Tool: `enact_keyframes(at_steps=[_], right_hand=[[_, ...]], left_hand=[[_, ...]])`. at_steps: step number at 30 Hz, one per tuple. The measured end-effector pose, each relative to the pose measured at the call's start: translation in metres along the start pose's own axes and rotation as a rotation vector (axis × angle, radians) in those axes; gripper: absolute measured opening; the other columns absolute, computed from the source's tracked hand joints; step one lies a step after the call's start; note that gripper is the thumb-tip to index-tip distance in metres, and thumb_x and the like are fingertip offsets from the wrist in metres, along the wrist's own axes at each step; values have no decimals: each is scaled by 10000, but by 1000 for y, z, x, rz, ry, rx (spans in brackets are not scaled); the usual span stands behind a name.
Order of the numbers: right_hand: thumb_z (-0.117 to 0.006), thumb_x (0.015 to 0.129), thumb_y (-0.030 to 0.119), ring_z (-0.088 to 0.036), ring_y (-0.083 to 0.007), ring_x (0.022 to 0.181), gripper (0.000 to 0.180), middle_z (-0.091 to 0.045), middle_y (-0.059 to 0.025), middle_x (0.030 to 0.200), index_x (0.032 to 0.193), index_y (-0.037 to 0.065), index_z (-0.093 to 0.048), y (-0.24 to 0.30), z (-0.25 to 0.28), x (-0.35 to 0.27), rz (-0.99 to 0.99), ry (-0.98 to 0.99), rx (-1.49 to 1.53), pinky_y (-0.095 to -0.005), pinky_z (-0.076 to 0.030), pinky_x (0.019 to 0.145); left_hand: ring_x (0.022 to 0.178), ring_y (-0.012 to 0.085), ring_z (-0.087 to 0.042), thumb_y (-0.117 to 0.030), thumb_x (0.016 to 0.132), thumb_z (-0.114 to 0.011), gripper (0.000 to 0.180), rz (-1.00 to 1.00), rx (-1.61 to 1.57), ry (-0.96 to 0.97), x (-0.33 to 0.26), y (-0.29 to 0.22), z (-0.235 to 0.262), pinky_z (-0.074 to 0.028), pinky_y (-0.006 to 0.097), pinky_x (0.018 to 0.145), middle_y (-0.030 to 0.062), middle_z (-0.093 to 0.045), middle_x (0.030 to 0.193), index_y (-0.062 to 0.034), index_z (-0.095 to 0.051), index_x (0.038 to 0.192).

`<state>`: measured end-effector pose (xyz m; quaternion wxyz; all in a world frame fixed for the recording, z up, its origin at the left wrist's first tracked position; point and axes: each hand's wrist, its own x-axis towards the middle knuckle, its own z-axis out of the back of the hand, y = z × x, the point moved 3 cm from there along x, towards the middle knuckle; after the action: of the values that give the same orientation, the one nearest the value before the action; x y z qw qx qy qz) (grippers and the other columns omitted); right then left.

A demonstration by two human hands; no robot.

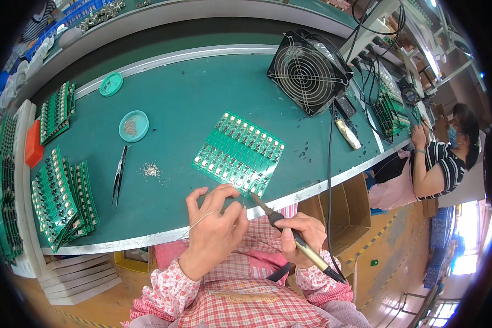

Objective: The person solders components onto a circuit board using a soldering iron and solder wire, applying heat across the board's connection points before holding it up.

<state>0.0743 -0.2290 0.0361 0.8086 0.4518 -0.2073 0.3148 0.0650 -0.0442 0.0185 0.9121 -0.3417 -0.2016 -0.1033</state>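
Observation:
A green circuit board panel (239, 148) with rows of small components lies on the green bench mat in front of me. My right hand (305, 236) is closed around the handle of a soldering iron (315, 259). Its tip points up and left at the panel's near edge, where it appears to touch or nearly touch. At that same edge my left hand (216, 225) pinches a thin solder wire (205, 216), which trails across the back of the hand. The fingertips partly hide the wire's end and the panel's near corner.
Black tweezers (119, 176) lie left of a pile of tiny parts (151, 170). Beyond are two round green dishes (142, 121). Board stacks (57, 199) stand at left, beside a red block (33, 143). A black fan (307, 74) stands back right; a co-worker (448, 158) sits at right.

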Motion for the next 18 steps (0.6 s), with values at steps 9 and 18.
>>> enact_keyframes(at_steps=[9, 18], right_hand=[[-690, 803, 20, -597, -193, 502, 97, -675, -82, 714, 896, 4, -670, 1, -3, 2, 29, 28, 2, -308, -474, 462], [-688, 806, 26, -581, -193, 490, 122, -640, -66, 679, 923, 7, -662, 6, -4, 3, 86, 78, -62, -308, -464, 450]], left_hand=[[1067, 239, -623, -76, 790, -726, 200, 7, 7, -17, 2, 0, -2, -359, 437, 893, 76, -621, 1099, -66, -555, 688], [1049, 234, -620, -82, 797, -725, 172, 20, -4, -21, 3, 1, -2, -359, 428, 882, 71, -608, 1091, -70, -568, 726]])
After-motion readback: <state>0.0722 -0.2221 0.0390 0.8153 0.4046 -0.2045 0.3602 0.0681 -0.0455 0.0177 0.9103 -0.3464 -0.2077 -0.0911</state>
